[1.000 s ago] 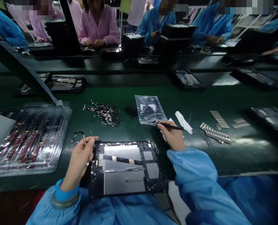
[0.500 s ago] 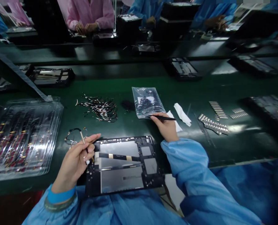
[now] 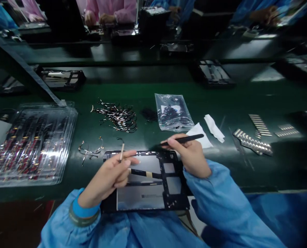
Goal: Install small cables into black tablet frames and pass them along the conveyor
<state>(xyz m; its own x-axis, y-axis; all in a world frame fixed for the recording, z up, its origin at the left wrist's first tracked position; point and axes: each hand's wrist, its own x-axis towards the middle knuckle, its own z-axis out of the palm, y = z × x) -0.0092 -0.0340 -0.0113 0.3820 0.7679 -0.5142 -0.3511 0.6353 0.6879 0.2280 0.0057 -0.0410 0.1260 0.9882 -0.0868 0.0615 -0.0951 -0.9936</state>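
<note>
My left hand (image 3: 112,177) pinches a small cable (image 3: 121,153) with a pale strip and a dark upper end, over the upper left of an open tablet housing (image 3: 175,198). Black tweezers (image 3: 191,138) are in my right hand (image 3: 192,155), their tips blurred near the housing's top edge. The housing lies at the table's front edge, with a silver battery (image 3: 140,199) and a dark flex strip (image 3: 154,175) inside. Left of it, a few loose cables (image 3: 91,151) rest on the table. A pile of cables (image 3: 118,117) lies farther back.
Stacked clear trays (image 3: 34,148) of parts stand at the left. Behind the housing are a clear bag (image 3: 172,112) of dark bits and white paper pieces (image 3: 214,127). Metallic strips (image 3: 254,141) lie at the right. Co-workers' hands and sleeves (image 3: 124,12) show across the table.
My left hand has moved right with the cable, over the housing. My right hand has brought the tweezers from the bag down to the housing's top edge. The view has shifted slightly.
</note>
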